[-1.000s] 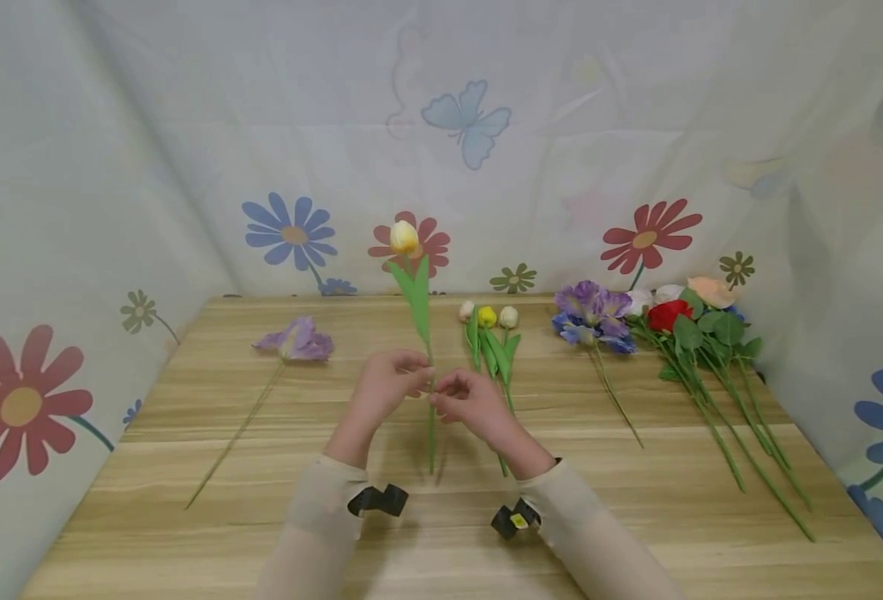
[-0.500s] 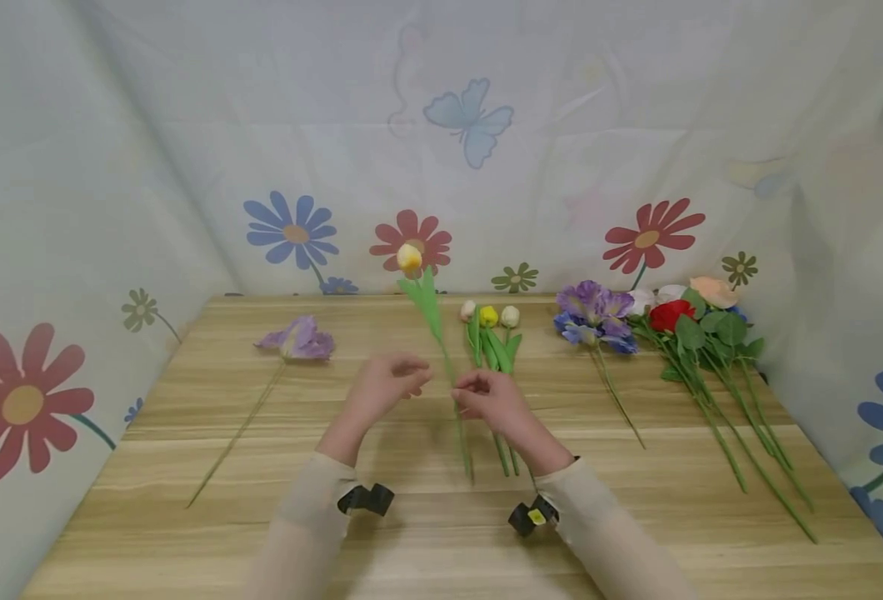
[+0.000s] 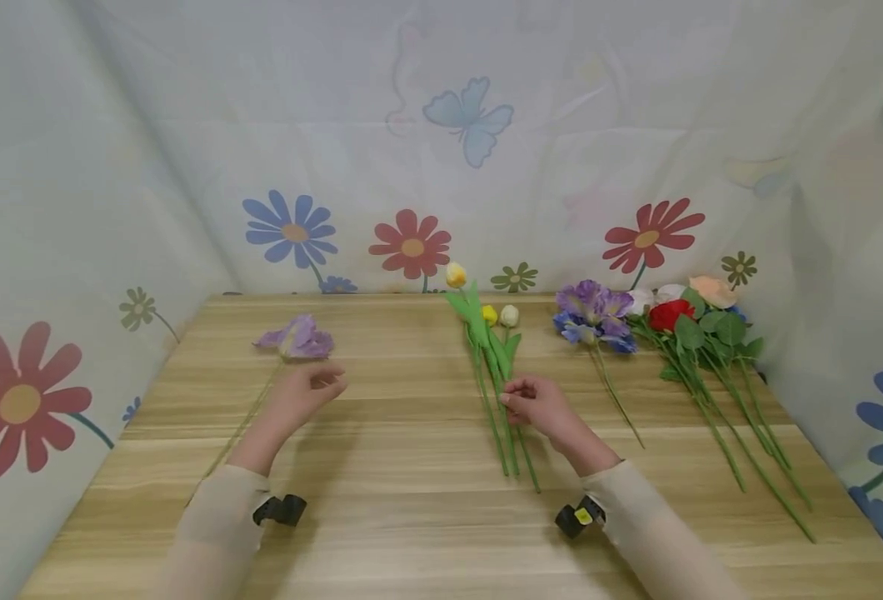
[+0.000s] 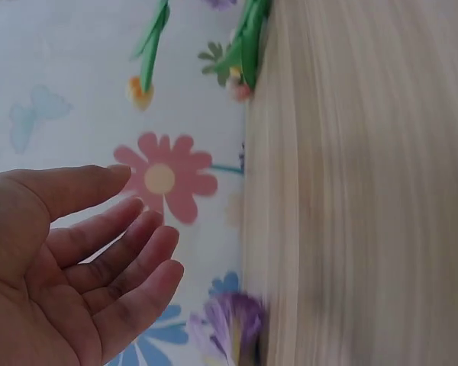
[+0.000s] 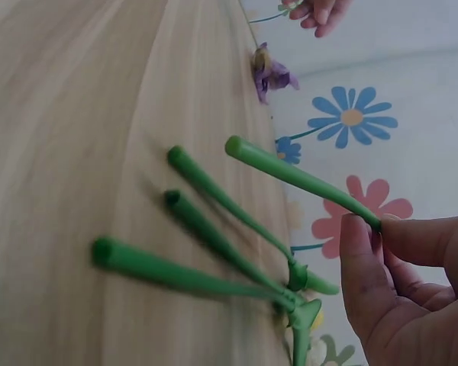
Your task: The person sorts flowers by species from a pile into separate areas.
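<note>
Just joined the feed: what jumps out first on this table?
The right hand pinches a yellow tulip's stem at mid-table, over three more tulips lying there. The left hand is open beside a purple flower on the left. A bunch of roses and a purple bloom lie at the right.

Single flower (image 3: 296, 340) lies on the table (image 3: 411, 533) near its left edge. Tulip bunch (image 3: 496, 367) lies mid-table toward the back edge. Larger flower pile (image 3: 681, 333) occupies the back right corner, stems running toward the front right corner.
</note>
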Demonstrator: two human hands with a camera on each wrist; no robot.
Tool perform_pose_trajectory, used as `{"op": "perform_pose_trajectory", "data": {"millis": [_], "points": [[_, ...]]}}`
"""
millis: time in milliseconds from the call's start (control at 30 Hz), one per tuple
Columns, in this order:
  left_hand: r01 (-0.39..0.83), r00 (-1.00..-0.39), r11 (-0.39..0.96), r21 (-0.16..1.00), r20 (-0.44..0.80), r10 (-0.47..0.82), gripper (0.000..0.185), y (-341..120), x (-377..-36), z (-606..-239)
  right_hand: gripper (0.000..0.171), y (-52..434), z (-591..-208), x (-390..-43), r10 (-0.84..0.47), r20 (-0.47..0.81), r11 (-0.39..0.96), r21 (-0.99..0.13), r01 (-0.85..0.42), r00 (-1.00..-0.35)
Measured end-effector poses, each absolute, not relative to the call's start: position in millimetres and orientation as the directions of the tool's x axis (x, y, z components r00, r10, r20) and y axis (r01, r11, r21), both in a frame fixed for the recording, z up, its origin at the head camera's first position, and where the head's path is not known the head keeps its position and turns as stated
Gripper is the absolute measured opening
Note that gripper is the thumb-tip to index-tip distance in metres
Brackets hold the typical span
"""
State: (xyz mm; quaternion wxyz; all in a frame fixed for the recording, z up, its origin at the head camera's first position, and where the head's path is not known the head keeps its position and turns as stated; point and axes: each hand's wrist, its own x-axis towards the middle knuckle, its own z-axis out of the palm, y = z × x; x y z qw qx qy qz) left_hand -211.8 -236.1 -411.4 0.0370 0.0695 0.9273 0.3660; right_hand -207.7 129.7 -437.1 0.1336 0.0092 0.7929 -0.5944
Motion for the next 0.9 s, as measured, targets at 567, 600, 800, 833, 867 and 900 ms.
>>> {"op": "perform_pose_trajectory", "data": {"millis": [567, 600, 800, 833, 867, 900], "points": [[-0.085, -0.991, 0.84, 0.535, -0.133, -0.016, 0.052, -342, -214, -435, 0.03, 155, -450, -214, -0.155, -0.281, 0.227, -0.943, 0.242, -0.947], [-0.089, -0.991, 0.846, 0.526, -0.134, -0.02, 0.051, -345, -215, -437, 0.031, 155, -451, -215, -0.155, -0.285, 0.22, -0.943, 0.248, -0.946], [-0.08, -0.991, 0.87, 0.486, -0.131, -0.018, 0.045, -357, -218, -446, 0.028, 155, -457, -220, -0.147, -0.312, 0.162, -0.944, 0.288, -0.939], [-0.078, -0.991, 0.874, 0.48, -0.131, -0.017, 0.045, -358, -218, -447, 0.027, 155, -458, -221, -0.146, -0.315, 0.151, -0.944, 0.293, -0.938], [-0.076, -0.991, 0.878, 0.473, -0.131, -0.016, 0.045, -358, -219, -449, 0.027, 155, -459, -221, -0.148, -0.317, 0.141, -0.944, 0.297, -0.937], [-0.075, -0.991, 0.88, 0.469, -0.131, -0.015, 0.044, -359, -219, -449, 0.026, 154, -460, -222, -0.149, -0.319, 0.134, -0.944, 0.301, -0.936]]}}
